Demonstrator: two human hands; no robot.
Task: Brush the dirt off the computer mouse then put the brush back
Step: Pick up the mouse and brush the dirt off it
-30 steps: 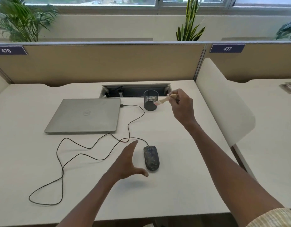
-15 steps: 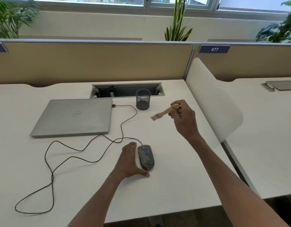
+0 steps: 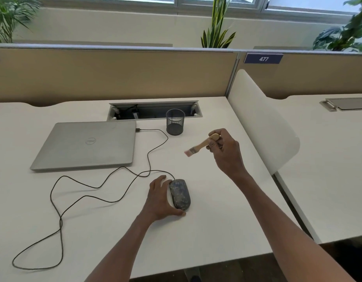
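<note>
Brushing hasn't begun, judging by the grime across the mouse [image 3: 180, 193], which sits near-centre on the desk [image 3: 206, 241]. Brush [image 3: 200, 145] is out of the mesh cup [image 3: 175, 122], up in the air w/ bristles pointing left, well apart from the mouse. Left to do: sweep, then return brush, prob. to that cup. Right hand [image 3: 227, 151] curls round the wooden handle. Left hand [image 3: 158, 198] cups the mouse's left side, fingers fairly straight, thumb at its near end, steadying it.
</note>
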